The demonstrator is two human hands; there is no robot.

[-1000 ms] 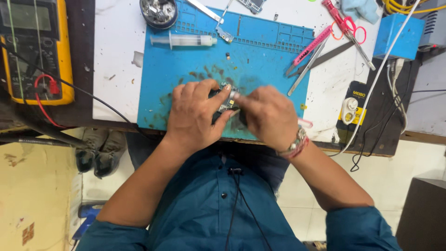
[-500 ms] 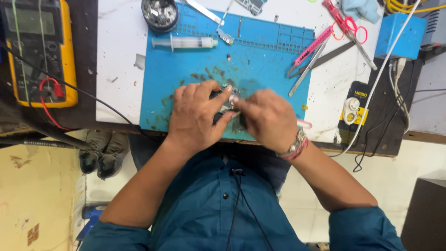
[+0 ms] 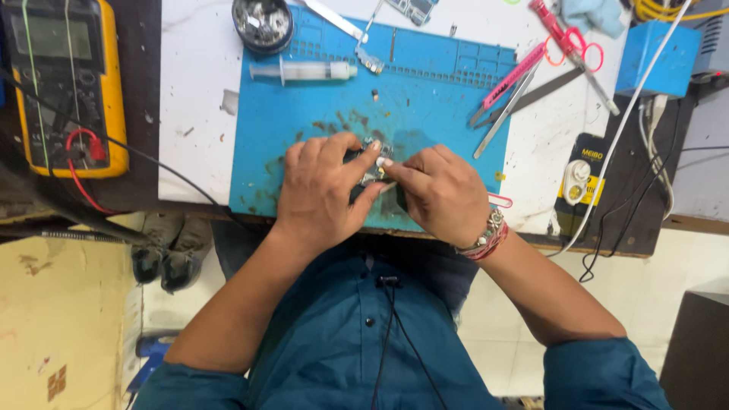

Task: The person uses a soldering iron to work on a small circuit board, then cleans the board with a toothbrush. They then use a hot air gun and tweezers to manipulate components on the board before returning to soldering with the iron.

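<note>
We work over the blue silicone repair mat point(image 3: 304, 114) on the white table point(image 3: 194, 91); a yellow multimeter point(image 3: 64, 83) lies far left. Our left hand point(image 3: 323, 190) and right hand point(image 3: 440, 193) are close together, both pinching the small dark circuit part point(image 3: 372, 163) at the mat's near edge. We judge this the fine prying step; the next move needs steady, gentle fingertips.

A white worktop point(image 3: 194, 91) with a dark front edge is spanning the upper part of the view, while pale floor tiles point(image 3: 653, 281) are showing beneath its right side and a yellowish, stained floor patch point(image 3: 61, 319) is lying under its left corner
</note>
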